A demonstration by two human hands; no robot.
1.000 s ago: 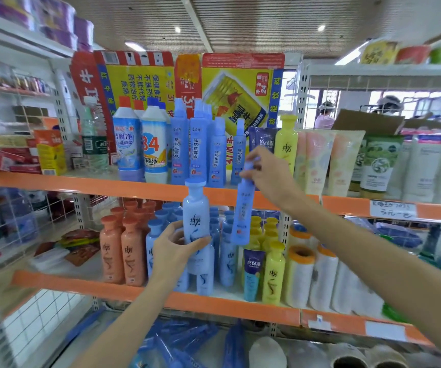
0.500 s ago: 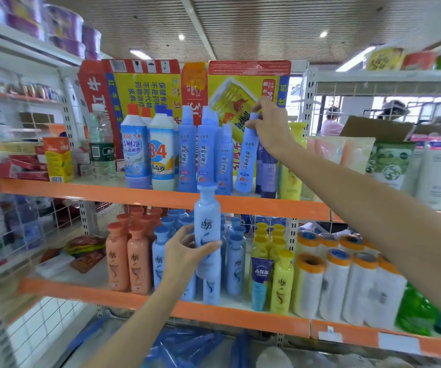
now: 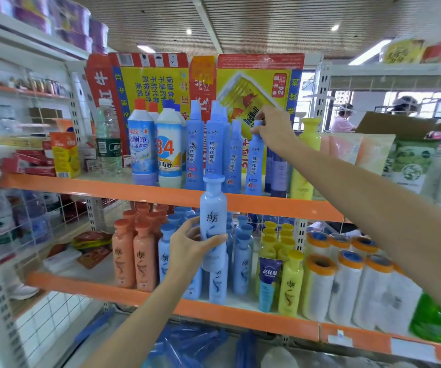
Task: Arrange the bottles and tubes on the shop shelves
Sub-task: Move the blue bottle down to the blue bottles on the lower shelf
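My left hand (image 3: 192, 244) grips a pale blue shampoo bottle (image 3: 213, 208) upright in front of the lower shelf's blue bottles. My right hand (image 3: 273, 126) holds the cap of a slim blue spray bottle (image 3: 255, 166), which stands on the upper orange shelf (image 3: 267, 204) at the right end of a row of like blue spray bottles (image 3: 215, 147). Orange bottles (image 3: 134, 256), blue bottles (image 3: 241, 264) and yellow bottles (image 3: 291, 280) fill the lower shelf (image 3: 240, 314).
Two cleaner bottles (image 3: 155, 150) and a water bottle (image 3: 108, 139) stand left of the sprays. A yellow bottle (image 3: 306, 160) and tubes (image 3: 346, 152) sit to the right. White rolls (image 3: 346, 288) crowd the lower right. A red and yellow carton (image 3: 256, 83) backs the upper shelf.
My right hand raised the slim blue spray bottle from in front of the lower shelf and set it upright on the upper shelf. My left hand kept holding the pale blue bottle.
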